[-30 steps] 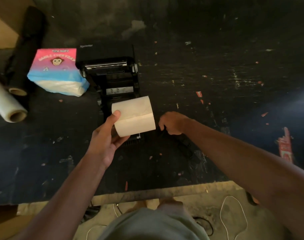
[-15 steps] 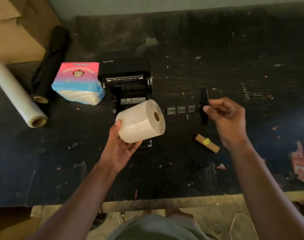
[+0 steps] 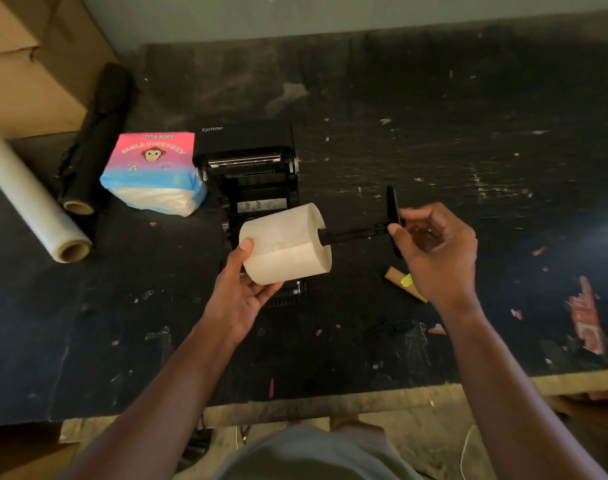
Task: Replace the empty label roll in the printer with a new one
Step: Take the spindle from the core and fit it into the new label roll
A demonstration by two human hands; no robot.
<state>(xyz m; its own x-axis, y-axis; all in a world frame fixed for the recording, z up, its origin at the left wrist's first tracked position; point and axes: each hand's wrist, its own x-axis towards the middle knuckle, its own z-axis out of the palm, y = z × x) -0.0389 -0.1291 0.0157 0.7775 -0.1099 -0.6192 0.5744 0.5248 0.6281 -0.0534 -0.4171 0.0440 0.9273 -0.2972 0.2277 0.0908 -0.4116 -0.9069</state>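
My left hand (image 3: pixel 238 296) holds a full cream label roll (image 3: pixel 285 244) on its side, in front of the open black printer (image 3: pixel 250 174). My right hand (image 3: pixel 434 252) grips a black spindle (image 3: pixel 361 233) by its flat end plate. The spindle's tip is inside the roll's core hole on the right face. The empty brown cardboard core (image 3: pixel 404 283), with a yellow sticker, lies on the black table (image 3: pixel 434 133) below my right hand. The printer's lid is up and its roll bay is partly hidden behind the roll.
A pink and blue tissue pack (image 3: pixel 153 171) sits left of the printer. Further left lie a black film roll (image 3: pixel 94 136) and a clear film roll (image 3: pixel 32 202). A cardboard box (image 3: pixel 29 64) stands at the back left. The table's worn front edge (image 3: pixel 330 403) runs close to my body.
My right hand picked up the black spindle and brought it left. Its tip has entered the roll's core. My left hand has kept hold of the roll.
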